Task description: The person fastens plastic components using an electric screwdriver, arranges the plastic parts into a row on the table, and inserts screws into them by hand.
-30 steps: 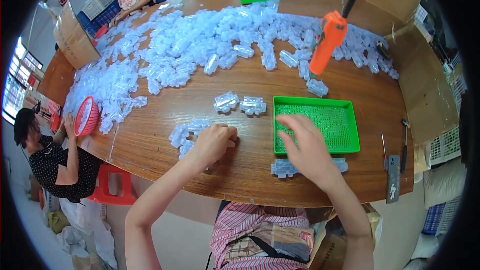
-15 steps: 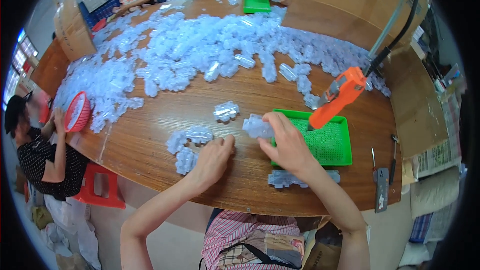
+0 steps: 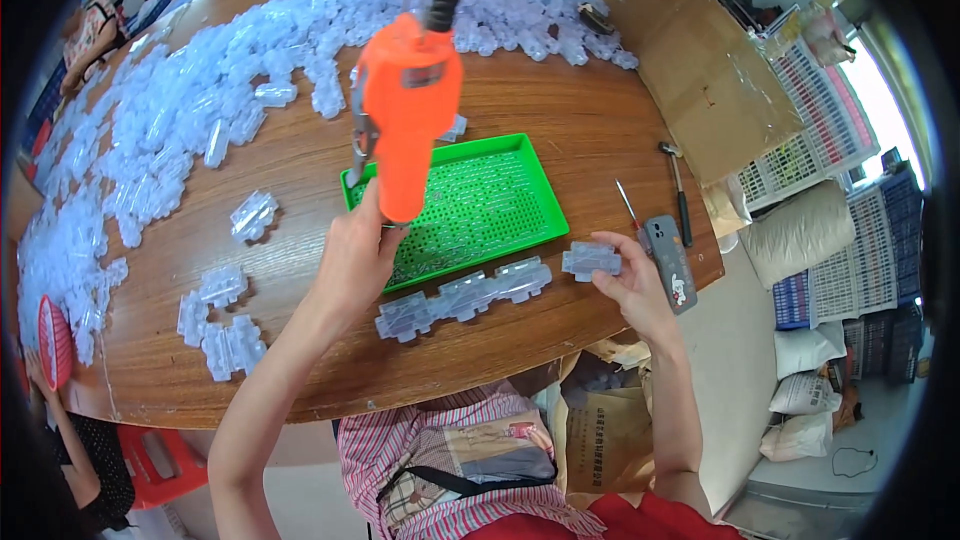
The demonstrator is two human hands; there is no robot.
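My right hand [image 3: 640,290] holds a clear plastic piece [image 3: 591,261] between thumb and fingers, at the right end of a row of similar clear pieces [image 3: 465,296] along the tray's near side. At the left edge of the green tray [image 3: 548,198], my left hand [image 3: 355,250] is curled, its fingertips partly hidden behind an orange hand tool [image 3: 412,110]; whatever they pinch is not visible. The tool hangs upright on a black cord, with a metal lever on its left side. Many tiny metal parts [image 3: 475,205] lie scattered over the tray's perforated floor.
A large heap of clear plastic pieces [image 3: 180,90] covers the far and left table. Loose pieces [image 3: 225,325] lie left of my left arm. A phone [image 3: 669,262], a screwdriver [image 3: 627,202] and a hammer [image 3: 680,195] lie at right. Cardboard [image 3: 700,70] walls the far right edge.
The view has swung right. My right hand has moved from the tray's left side to the row's right end with a clear piece. My left hand has moved from the loose pieces to the tray.
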